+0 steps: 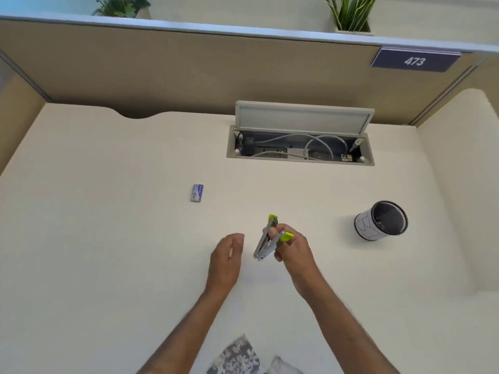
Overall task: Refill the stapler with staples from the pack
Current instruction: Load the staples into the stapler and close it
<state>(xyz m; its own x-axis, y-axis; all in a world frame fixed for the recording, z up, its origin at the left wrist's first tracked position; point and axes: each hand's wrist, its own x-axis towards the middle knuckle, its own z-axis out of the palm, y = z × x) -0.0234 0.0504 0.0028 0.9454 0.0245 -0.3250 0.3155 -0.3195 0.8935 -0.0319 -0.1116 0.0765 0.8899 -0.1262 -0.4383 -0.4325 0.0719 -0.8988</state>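
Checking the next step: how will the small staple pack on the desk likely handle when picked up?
The staple pack is a small flat box lying on the desk, so probably stiff, unlikely to roll. Likely dense for its size. The empty left hand should pinch it easily.

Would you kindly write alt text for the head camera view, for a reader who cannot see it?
Over a pale desk, the right hand holds a grey and lime stapler hinged open, while the empty left hand hovers beside it. A small blue staple pack lies farther back to the left, and a mesh pen cup stands to the right.
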